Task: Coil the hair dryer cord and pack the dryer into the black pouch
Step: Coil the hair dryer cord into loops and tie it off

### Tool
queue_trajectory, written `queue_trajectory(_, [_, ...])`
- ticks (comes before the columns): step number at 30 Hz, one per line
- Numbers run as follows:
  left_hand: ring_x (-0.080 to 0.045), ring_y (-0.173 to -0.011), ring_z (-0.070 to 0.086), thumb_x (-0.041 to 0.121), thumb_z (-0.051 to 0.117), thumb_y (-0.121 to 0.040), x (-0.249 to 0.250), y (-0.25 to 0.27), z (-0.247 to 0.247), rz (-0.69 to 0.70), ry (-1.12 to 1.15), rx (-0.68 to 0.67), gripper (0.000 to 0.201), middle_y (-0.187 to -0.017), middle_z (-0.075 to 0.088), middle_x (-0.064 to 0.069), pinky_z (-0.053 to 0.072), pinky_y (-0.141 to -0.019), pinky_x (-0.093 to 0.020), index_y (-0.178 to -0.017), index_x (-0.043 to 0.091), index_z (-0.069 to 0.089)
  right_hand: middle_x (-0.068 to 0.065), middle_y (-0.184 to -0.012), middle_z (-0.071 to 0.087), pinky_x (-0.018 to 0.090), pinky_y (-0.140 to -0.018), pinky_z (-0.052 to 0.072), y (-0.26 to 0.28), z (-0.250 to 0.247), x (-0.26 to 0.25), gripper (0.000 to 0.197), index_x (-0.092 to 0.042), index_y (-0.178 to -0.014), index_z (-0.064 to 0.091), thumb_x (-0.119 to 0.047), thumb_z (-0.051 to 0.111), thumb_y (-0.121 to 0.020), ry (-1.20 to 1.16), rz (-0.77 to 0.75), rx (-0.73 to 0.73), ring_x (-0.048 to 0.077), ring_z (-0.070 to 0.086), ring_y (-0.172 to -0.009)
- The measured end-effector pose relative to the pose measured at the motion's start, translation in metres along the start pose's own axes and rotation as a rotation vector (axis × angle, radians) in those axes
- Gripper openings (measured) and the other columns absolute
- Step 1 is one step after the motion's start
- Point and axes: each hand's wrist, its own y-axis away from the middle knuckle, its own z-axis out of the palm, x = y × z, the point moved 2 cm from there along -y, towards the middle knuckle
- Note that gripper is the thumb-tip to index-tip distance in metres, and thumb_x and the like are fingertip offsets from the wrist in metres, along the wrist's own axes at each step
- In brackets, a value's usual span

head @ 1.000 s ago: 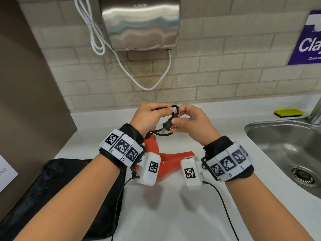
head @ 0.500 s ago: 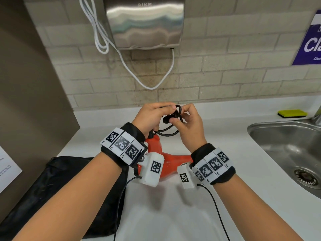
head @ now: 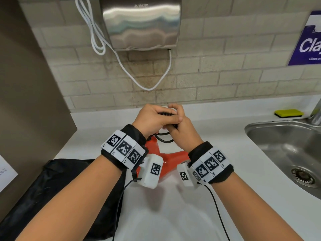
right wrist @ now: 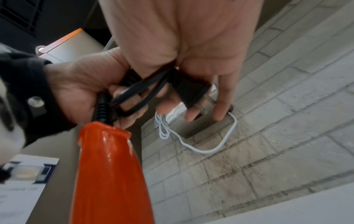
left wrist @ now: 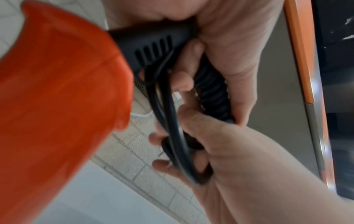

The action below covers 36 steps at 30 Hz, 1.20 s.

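We are gripping the coiled black cord (head: 165, 136) with our left hand (head: 152, 119) and right hand (head: 180, 126) together above the orange dryer (head: 172, 157). The black pouch (head: 57, 192) is lying beside it on the counter (head: 173, 214); its contents are hidden.

Hands closed together: left hand (head: 152, 120) now wrapped over cord (head: 165, 136) bundle, right hand (head: 182, 126) pressed against it, plug (right wrist: 191, 89) now hidden in head view.
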Motion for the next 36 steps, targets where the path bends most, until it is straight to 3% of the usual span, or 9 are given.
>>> queue_trajectory(3, [0.006,-0.042,0.050,0.015,0.078,-0.070,-0.001,-0.001,-0.006,0.006,-0.022,-0.034,0.012,-0.072,0.065,0.004,0.033,-0.035,-0.009,-0.081,0.016,0.073,-0.001,-0.089,0.060,0.033,-0.077,0.047,0.011,-0.002,0.002,0.022,-0.010,-0.114,0.044,-0.016,0.045,-0.093,0.015,-0.040,-0.056,0.016,0.058,-0.083])
queue_trajectory(6, [0.004,-0.051,0.052,0.012,0.078,-0.069,-0.004,-0.005,-0.012,0.000,-0.039,-0.024,0.014,-0.075,0.065,0.005,0.033,-0.037,-0.009,-0.076,0.022,0.071,0.011,-0.093,0.059,0.036,-0.082,0.040,0.018,-0.005,0.009,0.032,-0.005,-0.103,0.053,-0.028,0.035,-0.090,0.070,-0.085,-0.137,0.029,0.050,-0.091])
queue_trajectory(9, [0.006,-0.047,0.053,0.005,0.077,-0.068,-0.004,-0.006,-0.013,0.013,-0.034,-0.047,0.019,-0.071,0.064,0.004,0.034,-0.037,-0.008,-0.075,0.020,0.069,-0.013,-0.092,0.050,0.023,-0.086,0.033,0.017,-0.010,0.012,0.026,-0.024,-0.095,0.053,-0.030,0.031,-0.084,0.005,0.005,-0.240,0.017,0.037,-0.099])
queue_trajectory(11, [0.006,-0.048,0.054,0.004,0.077,-0.067,-0.004,-0.005,-0.014,0.019,-0.021,-0.059,0.020,-0.070,0.064,0.004,0.034,-0.038,-0.009,-0.074,0.021,0.069,-0.014,-0.091,0.047,0.021,-0.087,0.031,0.015,-0.014,0.013,0.021,-0.034,-0.088,0.049,-0.029,0.030,-0.081,-0.042,0.046,-0.292,0.015,0.034,-0.100])
queue_trajectory(16, [-0.011,-0.064,0.051,0.010,0.080,-0.065,-0.006,-0.004,-0.014,0.023,0.020,-0.065,0.020,-0.068,0.067,0.008,0.032,-0.041,-0.018,-0.069,0.027,0.071,-0.013,-0.085,0.047,0.017,-0.085,0.030,0.012,-0.020,0.011,0.021,-0.029,-0.082,0.051,-0.026,0.030,-0.079,-0.146,0.065,-0.311,0.015,0.038,-0.097])
queue_trajectory(20, [-0.017,-0.061,0.047,0.031,0.079,-0.053,-0.005,-0.002,-0.016,0.031,0.061,-0.083,0.016,-0.058,0.067,0.010,0.032,-0.037,-0.016,-0.066,0.027,0.072,-0.015,-0.085,0.053,0.006,-0.082,0.032,0.010,-0.019,0.011,0.025,-0.028,-0.083,0.055,-0.026,0.031,-0.081,-0.202,0.055,-0.296,-0.003,0.047,-0.087])
queue_trajectory(25, [-0.009,-0.050,0.045,0.016,0.078,-0.068,-0.007,-0.002,-0.018,0.026,0.042,-0.044,0.011,-0.056,0.067,0.011,0.032,-0.037,-0.017,-0.065,0.025,0.071,-0.015,-0.090,0.053,0.020,-0.091,0.033,0.004,-0.020,0.009,0.034,-0.013,-0.102,0.058,-0.025,0.033,-0.083,-0.127,0.070,-0.383,0.001,0.048,-0.095])
queue_trajectory(32, [0.004,-0.040,0.048,0.011,0.075,-0.072,-0.006,-0.001,-0.011,0.044,0.039,0.061,0.037,-0.076,0.059,0.005,0.032,-0.038,-0.004,-0.107,0.016,0.066,-0.004,-0.101,0.058,0.044,-0.092,0.038,0.007,-0.027,-0.006,0.027,-0.017,-0.105,0.060,-0.022,0.035,-0.093,0.594,-0.183,0.008,0.025,0.038,-0.104])
queue_trajectory(36, [-0.003,-0.034,0.039,0.035,0.074,-0.067,-0.008,-0.002,-0.012,-0.077,-0.066,-0.037,0.025,-0.078,0.070,0.004,0.037,-0.046,-0.021,-0.087,0.020,0.072,-0.001,-0.099,0.065,0.042,-0.089,0.038,0.010,-0.026,-0.007,0.034,-0.016,-0.100,0.062,-0.027,0.033,-0.087,0.729,-0.323,0.163,0.031,0.045,-0.106])
